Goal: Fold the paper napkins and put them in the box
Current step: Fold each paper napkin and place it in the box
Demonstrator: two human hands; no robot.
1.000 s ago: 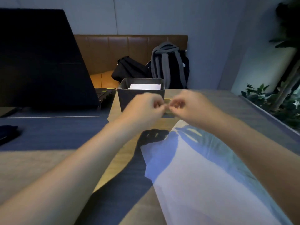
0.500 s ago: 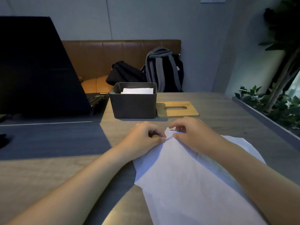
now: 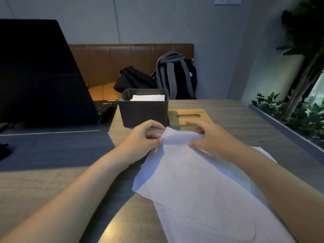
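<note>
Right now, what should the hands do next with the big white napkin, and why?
Probably fold the far edge toward the body. The left hand and right hand pinch the napkin there, the rest lies spread flat, too wide for the box.

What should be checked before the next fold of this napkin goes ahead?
1. Left hand pinches the napkin at its far edge: ok.
2. Right hand grips the same edge: ok.
3. Napkin lies flat: not ok, the far edge is bunched up between the hands.
4. Box is open, with white paper already inside: ok.
5. Lid lies on the table, right of the box and off it: ok.
6. Room left in the box: cannot tell.
</note>
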